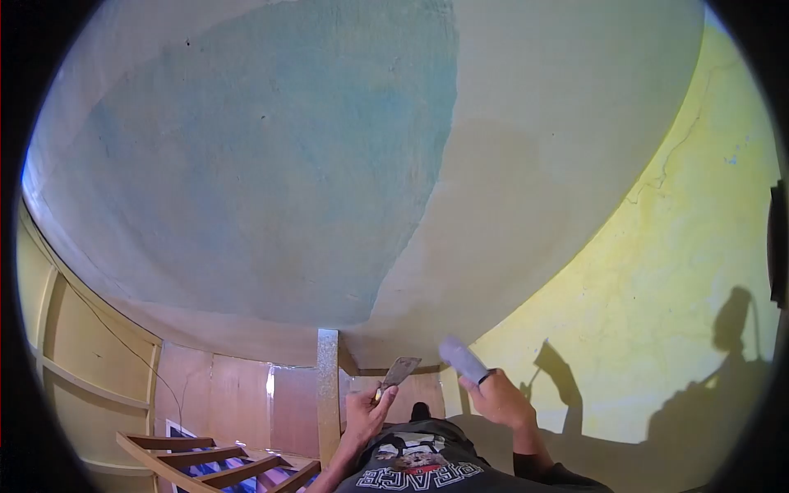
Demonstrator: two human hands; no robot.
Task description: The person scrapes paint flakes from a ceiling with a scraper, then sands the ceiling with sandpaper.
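Observation:
My left hand [366, 417] is closed round the handle of a small scraper [399, 372], its flat blade tilted up and to the right. To the right, my right hand [500, 400] grips a wider putty knife [463, 360], whose pale, smeared blade points up and to the left. The two blades are apart, and neither visibly touches a surface. Above and beyond them spreads a large surface with a blue-green area [288, 164] bordered by a pale grey-beige area [542, 189].
A yellow wall [657, 329] with shadows rises on the right. An upright wooden post [328, 386] stands beside my left hand. At the lower left are a slatted wooden frame [164, 468] and cream panelling [94, 345]. Reddish boards [238, 394] lie behind.

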